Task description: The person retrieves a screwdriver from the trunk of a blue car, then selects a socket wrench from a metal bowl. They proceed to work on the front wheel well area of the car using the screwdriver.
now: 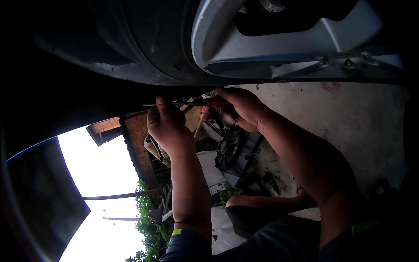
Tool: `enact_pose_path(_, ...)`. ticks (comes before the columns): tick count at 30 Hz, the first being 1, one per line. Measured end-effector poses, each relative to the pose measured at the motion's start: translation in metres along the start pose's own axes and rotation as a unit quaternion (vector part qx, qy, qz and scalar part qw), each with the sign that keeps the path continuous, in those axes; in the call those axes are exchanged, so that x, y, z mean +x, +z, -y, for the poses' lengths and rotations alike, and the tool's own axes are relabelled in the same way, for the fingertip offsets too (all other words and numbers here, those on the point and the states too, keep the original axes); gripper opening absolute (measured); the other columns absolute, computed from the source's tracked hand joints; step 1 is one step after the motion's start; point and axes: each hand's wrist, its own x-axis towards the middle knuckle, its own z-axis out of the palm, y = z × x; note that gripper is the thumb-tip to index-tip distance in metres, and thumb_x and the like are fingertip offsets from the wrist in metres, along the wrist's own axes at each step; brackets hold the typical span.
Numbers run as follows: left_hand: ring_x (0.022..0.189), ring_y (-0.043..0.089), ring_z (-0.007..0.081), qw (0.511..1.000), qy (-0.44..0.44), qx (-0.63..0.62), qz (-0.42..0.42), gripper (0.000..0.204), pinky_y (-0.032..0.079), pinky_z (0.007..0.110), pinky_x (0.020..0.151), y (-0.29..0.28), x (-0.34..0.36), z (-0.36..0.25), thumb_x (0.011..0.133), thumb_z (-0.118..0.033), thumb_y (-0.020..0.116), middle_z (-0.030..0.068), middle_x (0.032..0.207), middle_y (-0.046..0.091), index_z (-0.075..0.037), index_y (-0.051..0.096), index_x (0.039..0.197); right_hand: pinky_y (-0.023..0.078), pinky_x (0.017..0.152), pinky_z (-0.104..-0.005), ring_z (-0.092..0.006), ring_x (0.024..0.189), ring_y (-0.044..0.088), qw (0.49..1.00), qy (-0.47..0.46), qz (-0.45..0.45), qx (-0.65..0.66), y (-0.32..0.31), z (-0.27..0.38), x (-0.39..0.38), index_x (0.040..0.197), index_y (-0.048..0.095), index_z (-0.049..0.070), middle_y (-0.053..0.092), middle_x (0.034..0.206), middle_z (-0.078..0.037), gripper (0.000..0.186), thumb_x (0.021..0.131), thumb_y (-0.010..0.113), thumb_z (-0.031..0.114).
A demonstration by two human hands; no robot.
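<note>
My right hand (244,107) is closed around the red handle of a screwdriver (214,102), just below the wheel in the picture. The dark shaft runs left from the handle toward my left hand (168,129). That hand is closed, thumb up, and the shaft passes between its fingers. What the tip touches is lost in the dark. Over both hands hang a black tyre (161,39) and a silver spoked wheel rim (305,41), with a dark edge running along beneath them.
Behind my hands lies a heap of dark parts with a black round piece (229,148). Pale concrete ground (362,118) spreads to the right. A brick wall (142,139) and green leaves (152,209) show at the left. My bent leg (257,209) is below.
</note>
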Motion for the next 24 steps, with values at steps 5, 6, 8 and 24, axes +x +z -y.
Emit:
enact_pose_path(5, 0.043, 0.031, 0.0048, 1.000, -0.017, 0.003, 0.012, 0.038, 0.022, 0.024, 0.041, -0.007, 0.002, -0.004, 0.099, -0.030, 0.058, -0.0036, 0.051, 0.039, -0.012, 0.043, 0.068, 0.035, 0.050, -0.0219, -0.0063, 0.056, 0.047, 0.999, -0.043, 0.009, -0.025, 0.006, -0.005, 0.000, 0.106, 0.061, 0.006, 0.068, 0.093, -0.006, 0.030, 0.098, 0.054, 0.034)
enact_pose_path(6, 0.043, 0.031, 0.0047, 1.000, -0.019, 0.004, 0.009, 0.038, 0.022, 0.024, 0.041, -0.006, 0.002, -0.004, 0.099, -0.029, 0.057, -0.0036, 0.051, 0.039, -0.012, 0.043, 0.068, 0.036, 0.052, -0.0224, -0.0064, 0.058, 0.047, 0.999, -0.042, 0.001, -0.015, 0.003, -0.005, 0.000, 0.107, 0.061, 0.007, 0.068, 0.093, -0.005, 0.029, 0.097, 0.056, 0.033)
enact_pose_path(8, 0.043, 0.031, 0.0047, 1.000, -0.023, 0.004, 0.003, 0.038, 0.022, 0.024, 0.041, -0.005, 0.002, -0.005, 0.099, -0.028, 0.056, -0.0035, 0.051, 0.039, -0.012, 0.043, 0.068, 0.037, 0.055, -0.0241, -0.0066, 0.060, 0.048, 0.999, -0.042, -0.029, -0.006, 0.007, 0.000, -0.005, 0.107, 0.062, 0.007, 0.067, 0.091, -0.003, 0.028, 0.095, 0.060, 0.032)
enact_pose_path(24, 0.055, 0.047, 0.0063, 0.969, 0.040, 0.236, 0.055, 0.017, 0.036, 0.021, 0.052, -0.030, 0.010, -0.026, 0.098, -0.015, 0.057, 0.0010, 0.066, 0.056, -0.001, 0.061, 0.089, 0.038, 0.053, -0.0236, -0.0079, 0.058, 0.048, 0.996, -0.039, -0.025, -0.075, 0.016, 0.020, -0.018, 0.103, 0.062, 0.004, 0.056, 0.073, -0.001, 0.030, 0.097, 0.056, 0.032)
